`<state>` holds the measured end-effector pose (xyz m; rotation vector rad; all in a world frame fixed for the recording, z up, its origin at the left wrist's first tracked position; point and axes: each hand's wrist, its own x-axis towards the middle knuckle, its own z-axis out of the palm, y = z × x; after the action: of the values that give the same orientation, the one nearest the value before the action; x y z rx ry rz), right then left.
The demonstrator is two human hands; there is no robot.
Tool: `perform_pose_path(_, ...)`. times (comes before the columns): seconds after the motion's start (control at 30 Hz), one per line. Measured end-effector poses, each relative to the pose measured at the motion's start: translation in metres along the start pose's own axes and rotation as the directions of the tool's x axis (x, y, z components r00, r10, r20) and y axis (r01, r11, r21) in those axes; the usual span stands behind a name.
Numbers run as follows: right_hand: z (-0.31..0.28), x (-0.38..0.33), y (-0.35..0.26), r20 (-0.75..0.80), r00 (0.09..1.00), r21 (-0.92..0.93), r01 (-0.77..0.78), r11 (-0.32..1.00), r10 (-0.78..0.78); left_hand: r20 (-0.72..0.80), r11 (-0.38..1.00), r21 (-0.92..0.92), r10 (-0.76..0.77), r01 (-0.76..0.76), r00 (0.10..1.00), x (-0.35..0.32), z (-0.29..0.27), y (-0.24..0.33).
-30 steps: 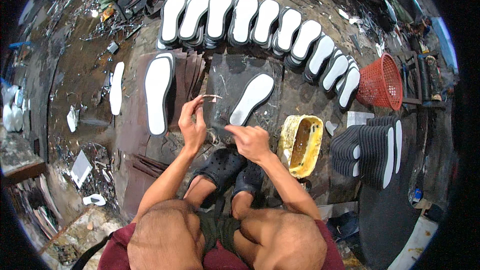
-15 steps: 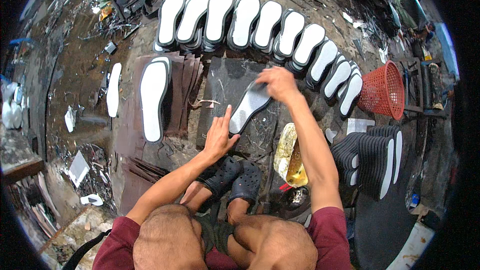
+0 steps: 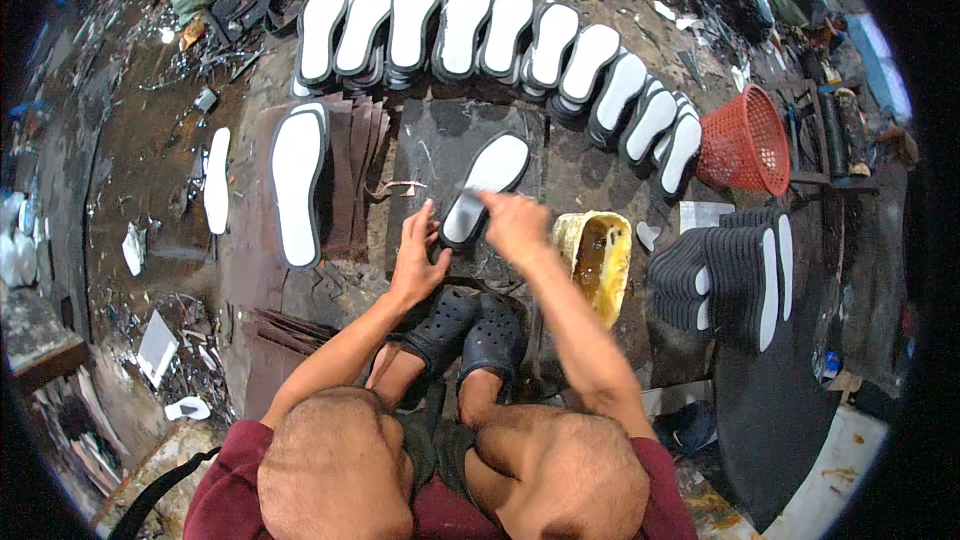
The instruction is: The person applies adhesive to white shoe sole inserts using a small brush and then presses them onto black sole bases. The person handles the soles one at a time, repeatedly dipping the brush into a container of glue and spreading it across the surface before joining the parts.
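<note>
A shoe sole (image 3: 500, 162) with a white face and black rim lies slanted on the dark board (image 3: 420, 165) before me. Over its narrower near part is my right hand (image 3: 517, 230), its fingers drawn together. A blurred dark-grey patch shows at the fingertips, and I cannot make out what they hold. My left hand (image 3: 416, 258) is beside the near end of the sole, fingers apart and holding nothing; whether it touches the rim is unclear. To the right stands a yellowish tub (image 3: 622, 240) with amber liquid in it.
Stacked white-faced soles (image 3: 465, 25) curve across the far side toward a red basket (image 3: 745, 145). Another sole pile (image 3: 298, 185) rests on brown sheets (image 3: 350, 180) at left. Black soles (image 3: 740, 290) stand packed at right. My clogs (image 3: 495, 335) are close to the board.
My right hand has moved from the sole's far end down toward its near end. My left hand has shifted slightly left and down, off the sole's face. The tub is now less covered by my arm.
</note>
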<state>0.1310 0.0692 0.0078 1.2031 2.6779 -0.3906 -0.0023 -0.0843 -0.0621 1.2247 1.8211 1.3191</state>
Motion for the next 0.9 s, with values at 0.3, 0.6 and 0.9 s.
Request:
perform_pose_path(0.3,0.053,-0.082,-0.030,-0.270,0.944,-0.036,0.186,0.982,-0.189,-0.426,0.979,-0.160,-0.184,0.126,0.886,0.041,-0.031,0.003)
perform_pose_path(0.6,-0.105,-0.112,0.022,-0.431,0.818,0.621,-0.038,0.783,0.381,0.141,0.861,0.484,0.096,-0.154,0.985,0.027,0.010,0.017)
perform_pose_path(0.9,-0.084,-0.144,0.055,-0.596,0.504,0.759,0.102,0.643,0.625,-0.210,0.971,0.168,0.205,-0.172,0.956,0.168,0.038,0.073)
